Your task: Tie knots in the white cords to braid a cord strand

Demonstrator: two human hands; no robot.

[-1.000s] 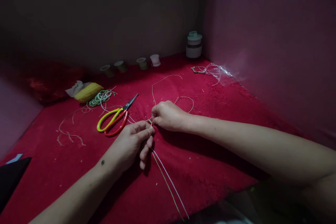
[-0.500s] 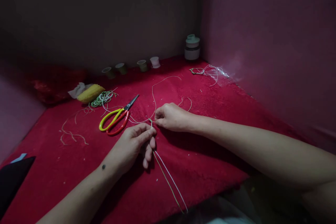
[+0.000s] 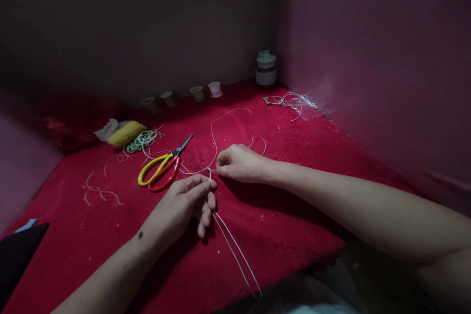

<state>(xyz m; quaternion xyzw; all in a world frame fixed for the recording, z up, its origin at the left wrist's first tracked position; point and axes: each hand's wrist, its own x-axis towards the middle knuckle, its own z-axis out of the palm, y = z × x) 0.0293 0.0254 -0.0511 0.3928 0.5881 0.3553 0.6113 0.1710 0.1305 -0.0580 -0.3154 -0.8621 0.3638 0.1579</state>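
Thumb and forefinger of my left hand (image 3: 193, 198) are pinched on pale cords (image 3: 235, 257), whose green and white strands run down to the table's front edge. Just above those fingertips the strands meet at a small crossing or knot (image 3: 209, 170). My right hand (image 3: 239, 163) is closed to the right of it, pinching a thin cord that leads to the crossing. One loose cord end (image 3: 213, 130) curves away toward the back, and another loops behind my right hand. Scissors (image 3: 165, 167) with one yellow and one red handle lie left of my hands, blades pointing away.
A knotted green and white cord bundle (image 3: 143, 141) lies by a yellow object (image 3: 126, 134). Several thread spools (image 3: 197, 94) and a lidded white jar (image 3: 265, 68) stand along the back. More cord and clear plastic (image 3: 303, 103) lie back right. Red cloth (image 3: 110, 245) covers the table.
The whole view has shifted slightly. Both hands keep nearly the same pose and hold on the cords, with my left fingers only slightly moved.
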